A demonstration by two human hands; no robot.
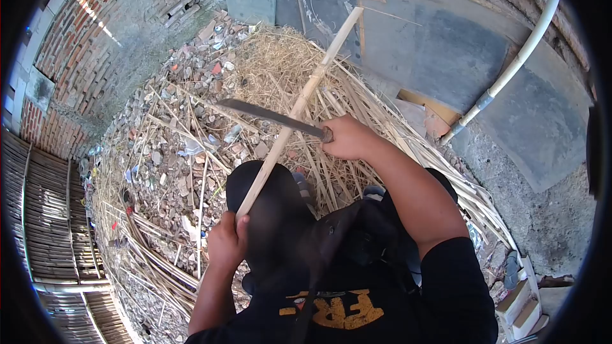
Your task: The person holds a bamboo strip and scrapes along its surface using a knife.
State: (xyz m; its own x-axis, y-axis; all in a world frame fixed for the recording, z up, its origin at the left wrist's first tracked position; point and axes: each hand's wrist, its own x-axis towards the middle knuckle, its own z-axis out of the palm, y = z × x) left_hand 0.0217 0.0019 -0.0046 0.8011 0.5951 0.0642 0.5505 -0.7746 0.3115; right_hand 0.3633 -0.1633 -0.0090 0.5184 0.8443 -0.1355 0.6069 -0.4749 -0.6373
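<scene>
A long pale strip of split bamboo (317,76) slants up and away from me, its near end in my left hand (227,240). The fingers of that hand are wrapped round it beside my knee. In my right hand (344,137), closed on the handle, is a machete (268,114) with a dark blade. The blade lies across the bamboo strip near its middle, pointing left. Whether its edge bites into the bamboo I cannot tell.
Split bamboo strips (408,143) lie heaped on the right, with a pile of shavings (274,57) ahead. Rubble (185,153) covers the ground on the left. Grey boards (421,32) lean at the back, near a white pipe (523,51). A brick wall (121,6) stands at the far left.
</scene>
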